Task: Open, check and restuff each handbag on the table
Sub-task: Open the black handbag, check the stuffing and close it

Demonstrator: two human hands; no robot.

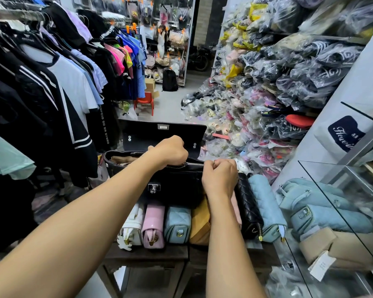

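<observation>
**Zip in hand on the black bag**

The left hand (170, 151) is balled up over the zip (190, 165), seemingly pinching the pull, though its fingertips are hidden. The right hand (220, 177) is curled tight on the bag's end, bracing it.

The black bag (177, 186) sits on a row of small bags on the table (146, 254), with its flap (164, 134) thrown back. Its open left end shows tan paper (121, 160) stuffed inside.

A hard tug could rock it on that soft, uneven row. That might nudge the white bag (132, 226) or the pink bag (153, 224) over the near edge. The teeth could also snag the paper.
</observation>
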